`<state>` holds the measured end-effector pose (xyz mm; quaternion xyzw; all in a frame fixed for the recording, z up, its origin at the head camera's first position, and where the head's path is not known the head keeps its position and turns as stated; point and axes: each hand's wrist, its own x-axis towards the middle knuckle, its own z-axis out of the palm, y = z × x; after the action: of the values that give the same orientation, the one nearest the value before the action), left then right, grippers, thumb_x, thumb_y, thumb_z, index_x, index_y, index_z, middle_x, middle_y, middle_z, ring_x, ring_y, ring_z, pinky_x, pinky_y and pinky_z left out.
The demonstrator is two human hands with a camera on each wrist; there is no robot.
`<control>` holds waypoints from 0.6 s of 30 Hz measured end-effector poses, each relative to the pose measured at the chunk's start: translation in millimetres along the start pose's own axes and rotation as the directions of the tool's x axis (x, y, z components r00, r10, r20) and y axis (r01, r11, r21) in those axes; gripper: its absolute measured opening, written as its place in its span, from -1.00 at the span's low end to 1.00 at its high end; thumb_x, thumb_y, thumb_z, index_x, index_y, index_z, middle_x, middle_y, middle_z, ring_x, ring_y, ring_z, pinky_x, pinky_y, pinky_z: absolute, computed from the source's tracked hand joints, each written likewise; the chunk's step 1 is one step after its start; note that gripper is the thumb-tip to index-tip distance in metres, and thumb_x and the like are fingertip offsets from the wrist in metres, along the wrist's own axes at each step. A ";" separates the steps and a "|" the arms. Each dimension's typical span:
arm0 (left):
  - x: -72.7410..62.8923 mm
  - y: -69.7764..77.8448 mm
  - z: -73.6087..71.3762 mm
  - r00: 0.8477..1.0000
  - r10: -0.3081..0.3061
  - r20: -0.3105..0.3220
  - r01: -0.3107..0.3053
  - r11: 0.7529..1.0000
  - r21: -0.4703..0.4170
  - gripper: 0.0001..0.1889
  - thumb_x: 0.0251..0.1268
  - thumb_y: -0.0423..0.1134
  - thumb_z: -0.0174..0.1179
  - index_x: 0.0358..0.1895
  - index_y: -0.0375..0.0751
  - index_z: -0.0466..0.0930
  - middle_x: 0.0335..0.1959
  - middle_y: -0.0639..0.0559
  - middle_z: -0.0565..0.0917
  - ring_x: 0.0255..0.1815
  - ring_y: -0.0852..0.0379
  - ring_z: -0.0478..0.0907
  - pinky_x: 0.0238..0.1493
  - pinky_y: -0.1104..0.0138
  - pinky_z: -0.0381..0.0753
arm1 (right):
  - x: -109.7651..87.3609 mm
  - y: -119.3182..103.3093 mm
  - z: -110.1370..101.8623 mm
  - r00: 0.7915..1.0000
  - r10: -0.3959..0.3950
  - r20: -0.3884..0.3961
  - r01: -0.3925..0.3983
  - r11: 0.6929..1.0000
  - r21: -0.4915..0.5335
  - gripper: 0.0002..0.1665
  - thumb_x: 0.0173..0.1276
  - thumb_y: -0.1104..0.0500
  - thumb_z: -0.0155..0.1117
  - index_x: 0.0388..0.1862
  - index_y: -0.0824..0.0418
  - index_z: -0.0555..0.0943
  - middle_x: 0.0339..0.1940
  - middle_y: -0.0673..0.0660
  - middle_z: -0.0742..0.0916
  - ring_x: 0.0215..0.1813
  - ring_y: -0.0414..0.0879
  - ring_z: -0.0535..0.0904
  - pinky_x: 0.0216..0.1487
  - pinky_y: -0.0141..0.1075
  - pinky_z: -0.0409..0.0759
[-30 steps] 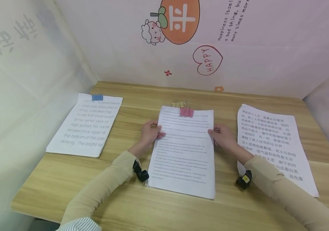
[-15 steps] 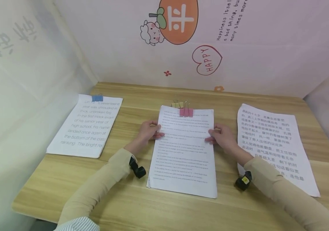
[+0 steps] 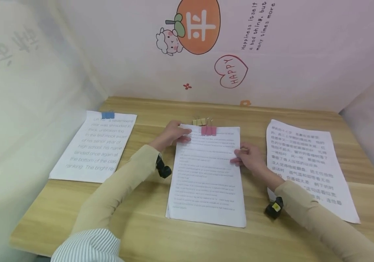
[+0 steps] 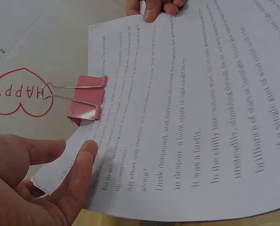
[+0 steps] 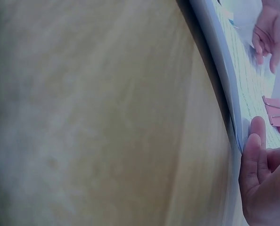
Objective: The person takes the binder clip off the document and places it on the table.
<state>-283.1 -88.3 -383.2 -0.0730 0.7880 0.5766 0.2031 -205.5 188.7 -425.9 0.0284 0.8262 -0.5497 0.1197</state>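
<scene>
A stack of printed sheets [image 3: 206, 182] lies in the middle of the wooden table, a pink binder clip [image 3: 208, 131] on its top edge. My left hand [image 3: 173, 133] is at the stack's top left corner. In the left wrist view its thumb and a finger [image 4: 86, 165] stand apart, the finger overlapping the corner near the pink clip. My right hand [image 3: 250, 158] holds the right edge of the stack a little below the top corner, with fingertips [image 5: 257, 127] on the top page. A yellow binder clip [image 3: 199, 122] shows just behind the top edge, partly hidden.
At the left lies another printed stack [image 3: 91, 149] with a blue binder clip [image 3: 108, 115]. Sheets with Chinese text [image 3: 299, 156] lie at the right, partly under my right forearm. Behind the table [image 3: 134, 218] rises a cloth backdrop [image 3: 134, 54] with cartoon prints.
My left hand has left its place on the left edge and moved up to the top left corner. My right hand stays at the right edge. The head view has shifted slightly.
</scene>
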 end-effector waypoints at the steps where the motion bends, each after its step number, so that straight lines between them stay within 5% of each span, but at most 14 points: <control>1: 1.1 2.8 1.0 1.000 0.008 0.004 -0.009 1.000 0.021 -0.53 0.27 -0.32 0.21 0.22 -0.36 0.38 0.00 -0.28 0.60 -0.60 0.25 0.63 -0.47 0.47 0.64 | -0.1 -0.3 0.7 1.000 0.002 0.001 -0.002 1.000 -0.003 -0.65 0.46 0.22 0.01 0.11 0.41 0.40 -0.18 0.32 0.74 -0.40 -0.27 0.69 -0.32 -0.42 0.65; 8: 3.2 18.6 8.5 0.997 0.071 0.009 -0.072 0.978 0.194 -0.65 0.18 -0.36 0.27 0.04 -0.36 0.54 0.00 -0.29 0.62 -0.59 0.23 0.63 -0.42 0.45 0.66 | -1.4 -0.6 2.0 1.000 0.010 0.005 -0.010 1.000 -0.002 -0.65 0.47 0.21 0.00 0.13 0.40 0.40 -0.17 0.33 0.74 -0.39 -0.25 0.69 -0.30 -0.42 0.65; 18: 5.6 31.2 14.4 0.993 0.097 0.060 -0.111 0.941 0.319 -0.56 0.19 -0.36 0.27 0.14 -0.43 0.48 0.09 -0.27 0.60 -0.38 0.08 0.70 -0.29 0.39 0.68 | -3.2 -0.5 0.6 1.000 0.005 0.010 -0.006 1.000 0.027 -0.66 0.46 0.24 0.00 0.12 0.40 0.40 -0.18 0.33 0.74 -0.39 -0.24 0.69 -0.31 -0.41 0.65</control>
<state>-295.7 -64.1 -361.7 0.0155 0.8697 0.4517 0.1985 -202.4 188.2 -424.9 0.0296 0.8181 -0.5606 0.1249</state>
